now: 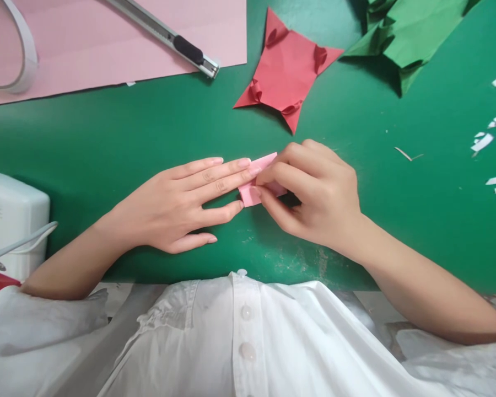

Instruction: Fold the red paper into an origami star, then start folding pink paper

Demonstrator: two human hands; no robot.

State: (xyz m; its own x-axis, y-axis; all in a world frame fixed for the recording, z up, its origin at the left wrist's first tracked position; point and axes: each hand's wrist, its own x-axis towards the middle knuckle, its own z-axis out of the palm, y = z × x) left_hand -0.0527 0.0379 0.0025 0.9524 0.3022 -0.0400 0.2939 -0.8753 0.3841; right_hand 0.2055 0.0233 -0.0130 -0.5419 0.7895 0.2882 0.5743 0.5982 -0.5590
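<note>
A small folded piece of pink paper (250, 196) lies on the green table between my two hands. My left hand (186, 201) rests flat with its fingers stretched out, and its fingertips press on the paper's left edge. From the other side, my right hand (314, 190) pinches the paper between thumb and fingers, covering much of its right part. Beyond them sits a red folded paper star (287, 69) with curled corners. A green folded paper piece (421, 33) lies at the upper right.
A large pink sheet (86, 55) covers the upper left, with a utility knife (165, 36) and a roll of white tape (27, 55) on it. White paper scraps (483, 142) are strewn at the right. A white box-like device (16, 220) with a cable stands at the left.
</note>
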